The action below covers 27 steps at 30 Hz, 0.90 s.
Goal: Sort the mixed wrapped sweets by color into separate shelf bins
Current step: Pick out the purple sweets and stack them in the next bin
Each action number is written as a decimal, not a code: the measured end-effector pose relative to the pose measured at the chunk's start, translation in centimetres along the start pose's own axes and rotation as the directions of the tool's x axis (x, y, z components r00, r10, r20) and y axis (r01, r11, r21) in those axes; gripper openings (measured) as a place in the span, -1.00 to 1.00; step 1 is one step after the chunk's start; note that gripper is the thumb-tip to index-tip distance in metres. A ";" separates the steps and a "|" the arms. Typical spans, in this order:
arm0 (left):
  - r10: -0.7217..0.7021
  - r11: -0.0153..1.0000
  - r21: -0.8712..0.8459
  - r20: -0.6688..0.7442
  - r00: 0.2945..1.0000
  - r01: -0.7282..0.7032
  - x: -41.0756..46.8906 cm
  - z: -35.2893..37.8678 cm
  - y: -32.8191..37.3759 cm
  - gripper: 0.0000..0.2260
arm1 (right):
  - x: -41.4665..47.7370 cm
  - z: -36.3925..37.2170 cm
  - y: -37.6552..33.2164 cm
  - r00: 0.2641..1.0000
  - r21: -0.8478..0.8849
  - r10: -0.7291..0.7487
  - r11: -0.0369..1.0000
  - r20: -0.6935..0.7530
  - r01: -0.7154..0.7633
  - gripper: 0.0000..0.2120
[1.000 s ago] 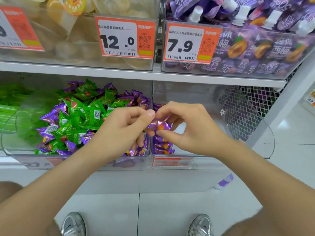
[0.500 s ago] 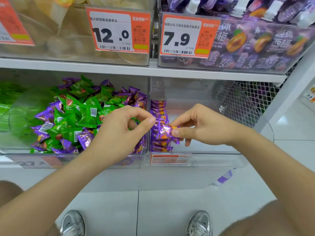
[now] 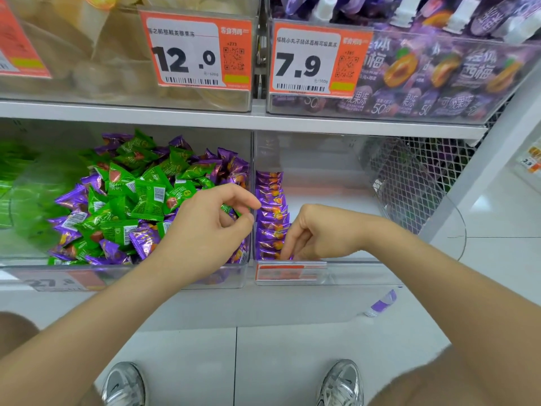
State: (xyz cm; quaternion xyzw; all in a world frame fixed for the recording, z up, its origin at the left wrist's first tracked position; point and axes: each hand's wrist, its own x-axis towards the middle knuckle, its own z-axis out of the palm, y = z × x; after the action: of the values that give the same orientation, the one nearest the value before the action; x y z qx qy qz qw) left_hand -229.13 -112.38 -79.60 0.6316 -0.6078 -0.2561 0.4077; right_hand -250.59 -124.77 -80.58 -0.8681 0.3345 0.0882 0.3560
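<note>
Right hand lowered to front of purple sweets, centre frame; fingertips hard to make out, grip cannot be told. Left hand loosely curled, nothing held.

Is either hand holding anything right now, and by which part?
The right hand pinches a purple sweet by its top edge, fingertips only; the left hand seems empty.

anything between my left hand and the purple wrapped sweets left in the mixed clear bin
Nothing visible blocks the left hand. It is above the pile in the clear plastic bin, where several shiny purple wrapped sweets lie exposed, though green wrapped sweets cover others.
</note>
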 end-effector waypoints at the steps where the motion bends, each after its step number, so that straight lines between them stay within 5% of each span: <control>1: 0.002 1.000 0.000 0.003 1.000 -0.002 0.0 -0.1 0.0 -0.78 | 0.0 0.0 0.0 1.000 -0.003 0.005 1.000 -0.004 -0.005 -0.68; 10: -0.017 1.000 -0.002 -0.027 0.999 0.017 0.1 -1.6 0.3 -0.80 | -0.4 -0.3 -1.0 0.998 -0.121 0.018 0.992 -0.057 -0.025 -0.74; 14: 0.001 0.957 0.289 -0.111 0.994 0.031 0.6 -3.8 -0.6 -0.77 | -1.4 -1.3 -2.8 0.936 -0.086 -0.039 0.996 -0.351 0.009 -0.90; 19: -0.114 0.840 0.542 0.153 0.982 0.013 1.0 -4.2 -2.6 -0.51 | -0.7 -0.2 -6.5 0.814 -0.090 -0.130 0.991 -0.566 0.095 -0.74; 27: -0.161 0.766 0.643 0.181 0.970 0.007 1.7 -2.2 -3.8 -0.53 | 1.1 1.2 -8.3 0.743 -0.200 -0.220 0.973 -0.632 0.118 -0.82</control>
State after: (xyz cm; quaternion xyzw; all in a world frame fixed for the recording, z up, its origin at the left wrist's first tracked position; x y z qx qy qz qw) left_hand -224.94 -113.88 -81.24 0.7258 -0.6715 -0.1227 0.0856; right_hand -244.32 -120.20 -77.21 -0.8951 0.3492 -0.2265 0.1597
